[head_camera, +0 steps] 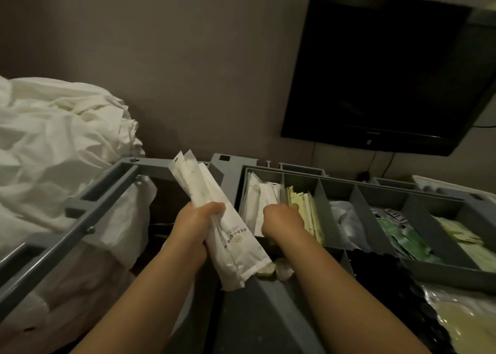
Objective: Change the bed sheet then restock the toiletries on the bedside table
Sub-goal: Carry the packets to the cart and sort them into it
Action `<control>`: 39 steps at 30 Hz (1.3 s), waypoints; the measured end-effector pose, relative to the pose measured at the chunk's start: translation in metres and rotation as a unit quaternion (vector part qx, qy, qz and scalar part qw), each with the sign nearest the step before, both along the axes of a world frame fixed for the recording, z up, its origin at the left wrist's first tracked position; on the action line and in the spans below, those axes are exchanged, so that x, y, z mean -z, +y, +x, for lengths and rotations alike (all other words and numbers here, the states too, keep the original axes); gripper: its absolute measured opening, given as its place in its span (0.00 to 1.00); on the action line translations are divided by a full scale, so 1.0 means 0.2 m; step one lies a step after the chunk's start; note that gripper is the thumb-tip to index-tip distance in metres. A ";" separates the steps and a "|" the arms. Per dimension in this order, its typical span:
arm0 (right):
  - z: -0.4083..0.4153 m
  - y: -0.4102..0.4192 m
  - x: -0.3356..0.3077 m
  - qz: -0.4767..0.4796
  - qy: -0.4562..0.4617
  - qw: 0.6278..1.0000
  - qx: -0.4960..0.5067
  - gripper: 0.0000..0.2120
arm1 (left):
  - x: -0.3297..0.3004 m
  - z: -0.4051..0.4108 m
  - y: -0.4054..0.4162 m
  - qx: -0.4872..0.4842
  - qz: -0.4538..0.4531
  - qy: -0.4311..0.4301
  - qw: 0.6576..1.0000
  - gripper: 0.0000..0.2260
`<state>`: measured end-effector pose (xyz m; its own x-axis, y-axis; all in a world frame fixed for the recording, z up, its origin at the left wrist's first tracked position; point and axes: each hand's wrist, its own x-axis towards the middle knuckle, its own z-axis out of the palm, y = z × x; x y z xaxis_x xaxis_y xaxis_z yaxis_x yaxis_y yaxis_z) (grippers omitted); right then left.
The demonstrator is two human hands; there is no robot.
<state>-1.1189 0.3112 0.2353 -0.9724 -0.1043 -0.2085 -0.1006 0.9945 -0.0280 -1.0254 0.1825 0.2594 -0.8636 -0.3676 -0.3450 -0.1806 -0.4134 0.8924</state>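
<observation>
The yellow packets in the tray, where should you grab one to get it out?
Pinch the top edge of a yellow packet from above. They stand on edge, packed tightly between the tray dividers, so only the tops are free. The right hand reaches in there.

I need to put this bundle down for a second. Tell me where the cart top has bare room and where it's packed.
Bare grey cart top shows between your forearms, below the two small round wrapped items. The divided tray is crowded: white packets, yellow packets, green sachets. The black patch at right is covered too. The left hand grips the white packet bundle.
</observation>
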 end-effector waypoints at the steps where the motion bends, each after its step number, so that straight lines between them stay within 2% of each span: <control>1: 0.01 0.01 0.00 0.021 0.010 1.000 -0.009 0.18 | 0.00 -0.01 0.02 0.009 -0.005 -0.001 1.000 0.20; 3: 0.01 0.01 0.00 0.032 0.029 0.999 -0.023 0.18 | 0.00 -0.03 0.07 0.021 -0.012 -0.001 1.000 0.21; 8: -0.05 -0.02 -0.02 -0.038 0.048 0.998 0.015 0.23 | 0.04 -0.04 0.11 0.033 -0.016 -0.016 0.999 0.23; 11: -0.08 -0.05 0.00 -0.076 0.074 0.994 0.021 0.20 | 0.06 -0.03 0.11 0.043 -0.017 -0.035 0.998 0.23; 15: -0.11 -0.06 0.06 -0.120 -0.008 0.990 0.077 0.11 | 0.08 -0.04 0.09 0.037 -0.016 -0.049 0.998 0.24; 17: -0.09 -0.04 0.06 -0.177 0.021 0.981 0.072 0.10 | 0.09 -0.05 0.09 0.038 -0.013 -0.056 0.998 0.24; 19: -0.03 -0.01 0.00 -0.323 0.047 0.944 0.052 0.13 | 0.09 -0.06 0.09 0.039 -0.004 -0.059 0.997 0.23; 21: 0.05 0.02 -0.09 -0.507 -0.048 0.860 0.047 0.15 | 0.08 -0.08 0.10 0.035 -0.003 -0.068 0.997 0.22; 22: 0.10 0.03 -0.12 -0.541 -0.105 0.834 0.032 0.14 | 0.08 -0.10 0.11 0.030 -0.002 -0.069 0.997 0.22; 24: 0.16 0.06 -0.14 -0.521 -0.159 0.839 -0.020 0.12 | 0.08 -0.12 0.13 0.023 0.004 -0.070 0.997 0.25; 27: 0.18 0.10 -0.12 -0.520 -0.155 0.839 -0.039 0.19 | 0.10 -0.15 0.15 0.017 -0.001 -0.084 0.996 0.23; 31: 0.12 0.13 -0.09 -0.561 -0.094 0.822 0.028 0.20 | 0.12 -0.16 0.15 0.026 0.031 -0.102 0.994 0.16; 33: 0.07 0.13 -0.06 -0.593 -0.067 0.798 0.085 0.17 | 0.12 -0.17 0.15 0.036 0.045 -0.103 0.993 0.12; 35: 0.03 0.10 -0.02 -0.611 -0.029 0.781 0.126 0.14 | 0.11 -0.18 0.15 0.052 0.040 -0.101 0.993 0.12; 37: -0.02 0.07 0.01 -0.596 0.027 0.788 0.152 0.13 | 0.11 -0.18 0.15 0.062 0.031 -0.098 0.993 0.15; 39: -0.05 0.07 0.02 -0.553 0.059 0.818 0.147 0.15 | 0.11 -0.18 0.14 0.061 0.032 -0.093 0.993 0.14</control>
